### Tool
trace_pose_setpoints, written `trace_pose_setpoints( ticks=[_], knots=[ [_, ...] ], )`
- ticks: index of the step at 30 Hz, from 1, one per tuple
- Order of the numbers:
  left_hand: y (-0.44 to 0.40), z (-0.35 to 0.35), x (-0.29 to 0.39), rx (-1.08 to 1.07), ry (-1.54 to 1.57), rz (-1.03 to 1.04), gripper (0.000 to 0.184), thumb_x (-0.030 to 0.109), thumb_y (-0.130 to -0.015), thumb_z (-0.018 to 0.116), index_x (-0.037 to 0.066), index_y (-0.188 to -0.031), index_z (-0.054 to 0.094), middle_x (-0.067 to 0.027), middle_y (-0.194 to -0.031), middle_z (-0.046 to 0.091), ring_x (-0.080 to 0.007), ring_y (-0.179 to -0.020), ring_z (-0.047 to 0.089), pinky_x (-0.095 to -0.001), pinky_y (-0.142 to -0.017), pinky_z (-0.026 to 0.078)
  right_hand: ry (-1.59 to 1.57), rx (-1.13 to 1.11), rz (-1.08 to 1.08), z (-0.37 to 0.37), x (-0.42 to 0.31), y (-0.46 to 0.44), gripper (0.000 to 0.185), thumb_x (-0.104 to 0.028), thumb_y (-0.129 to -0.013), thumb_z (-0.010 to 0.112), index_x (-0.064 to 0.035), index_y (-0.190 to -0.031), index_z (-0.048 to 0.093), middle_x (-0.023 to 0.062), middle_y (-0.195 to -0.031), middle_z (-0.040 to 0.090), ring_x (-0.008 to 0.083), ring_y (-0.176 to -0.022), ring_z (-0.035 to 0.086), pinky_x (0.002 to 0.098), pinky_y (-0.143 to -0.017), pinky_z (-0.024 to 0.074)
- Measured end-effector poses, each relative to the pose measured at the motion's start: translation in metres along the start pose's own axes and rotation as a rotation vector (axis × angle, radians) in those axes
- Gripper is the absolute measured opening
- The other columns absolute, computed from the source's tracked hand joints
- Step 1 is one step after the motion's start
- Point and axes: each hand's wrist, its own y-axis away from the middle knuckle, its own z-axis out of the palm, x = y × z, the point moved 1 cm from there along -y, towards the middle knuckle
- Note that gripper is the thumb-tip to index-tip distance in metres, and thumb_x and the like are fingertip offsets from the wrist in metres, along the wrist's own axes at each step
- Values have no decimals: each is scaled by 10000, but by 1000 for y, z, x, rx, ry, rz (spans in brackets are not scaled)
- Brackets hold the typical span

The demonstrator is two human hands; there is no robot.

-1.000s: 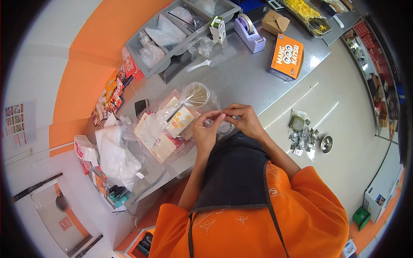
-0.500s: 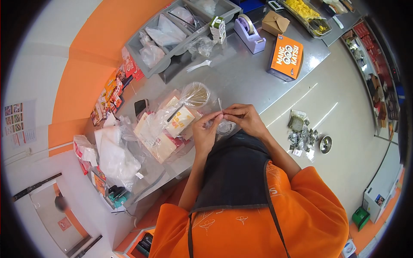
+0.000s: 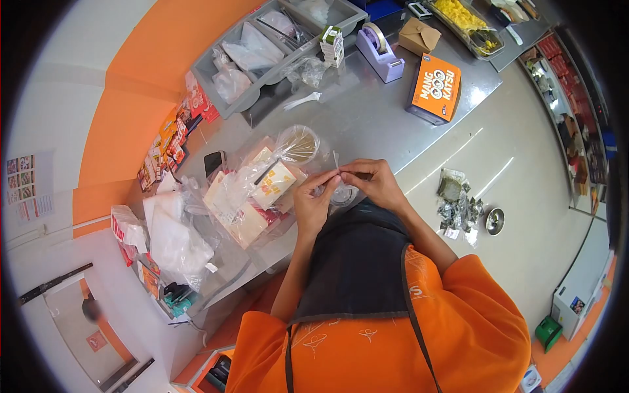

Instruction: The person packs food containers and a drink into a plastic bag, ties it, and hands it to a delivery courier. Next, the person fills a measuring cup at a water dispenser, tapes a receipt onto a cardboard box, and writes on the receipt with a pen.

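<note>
My left hand and my right hand meet fingertip to fingertip at the near edge of the steel counter. Both pinch a thin clear plastic bag end, whose narrow tip pokes up above the fingers. Just below them sits a round clear container, partly covered by my hands; whether it is inside that plastic is hard to tell. Left of my hands lies a clear bag packed with cream printed boxes, a black straw-like stick and a round lidded tub.
A grey divided bin holds plastic bags at the back. A purple tape dispenser, an orange box and a brown carton stand to the right. White plastic bags lie left; packets and a metal bowl lie farther right.
Almost nothing differs. Both hands keep the same pinch on the plastic, with only a very slight shift of the fingers and the view.
</note>
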Motion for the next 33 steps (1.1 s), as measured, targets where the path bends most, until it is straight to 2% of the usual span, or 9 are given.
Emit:
trace_pose_setpoints(
  ticks=[8, 13, 20, 23, 25, 28, 29, 31, 33],
  knots=[
    [2, 3, 2, 39, -30, 7, 200, 92, -883, 741, -14, -1052, 751, -120, -989, 736, -154, -890, 667, -278, -827, 510, 397, 108, -293, 10, -8, 5, 164, -66, -851, 712, 38, -977, 701, 179, -914, 710, 292, -808, 721, 342, -713, 582],
    [1, 4, 2, 73, -54, -50, 195, 97, -876, 750, -25, -1028, 747, -109, -946, 741, -148, -847, 668, -274, -793, 515, 473, 79, -343, 13, -5, 3, 146, -54, -839, 698, 23, -943, 631, 167, -862, 663, 325, -747, 686, 390, -666, 556],
    [-2, 6, 2, 80, -142, 15, 181, 73, -889, 725, -41, -1030, 728, -75, -853, 722, -108, -764, 620, -253, -731, 495, 508, 93, -303, 15, 5, 1, 196, -75, -831, 708, 14, -932, 566, 171, -843, 633, 353, -725, 659, 419, -640, 528],
    [-3, 8, 1, 100, -234, 63, 136, 69, -895, 708, -49, -963, 709, -87, -811, 708, -112, -729, 614, -268, -693, 488, 512, 89, -297, 15, 8, 0, 202, -72, -825, 711, 15, -931, 563, 172, -830, 629, 353, -716, 656, 417, -633, 526],
    [-4, 10, 3, 133, -294, 88, 114, 62, -900, 692, -47, -933, 690, -93, -775, 692, -120, -701, 606, -280, -666, 479, 478, 168, -254, 15, 2, 1, 197, -65, -821, 715, 17, -913, 561, 169, -811, 631, 340, -698, 659, 406, -621, 527],
    [-3, 15, 1, 161, -356, 203, 105, 53, -905, 676, -36, -961, 676, -91, -751, 673, -137, -666, 590, -296, -642, 469, 429, 260, -161, 18, 0, 3, 188, -56, -818, 719, 25, -898, 569, 167, -812, 652, 308, -693, 677, 380, -624, 544],
    [-3, 15, 0, 142, -342, 207, 129, 49, -907, 668, -36, -1003, 660, -107, -776, 672, -167, -681, 612, -316, -649, 482, 412, 285, -126, 19, 0, 3, 185, -53, -818, 721, 28, -894, 573, 167, -817, 661, 296, -695, 685, 370, -629, 551],
    [-4, 13, -1, 108, -315, 216, 196, 41, -912, 652, -38, -1089, 630, -139, -826, 669, -227, -711, 657, -356, -664, 507, 248, 239, -134, 16, 1, 1, 179, -44, -821, 717, 45, -934, 611, 175, -849, 681, 279, -713, 699, 353, -651, 565],
    [-4, 12, 3, 98, -282, 205, 190, 47, -912, 657, -36, -1082, 641, -139, -828, 672, -230, -718, 656, -353, -668, 508, 185, 199, -138, 14, 0, 0, 184, -28, -841, 703, 53, -995, 642, 160, -869, 694, 232, -754, 699, 327, -686, 572]
  ],
)
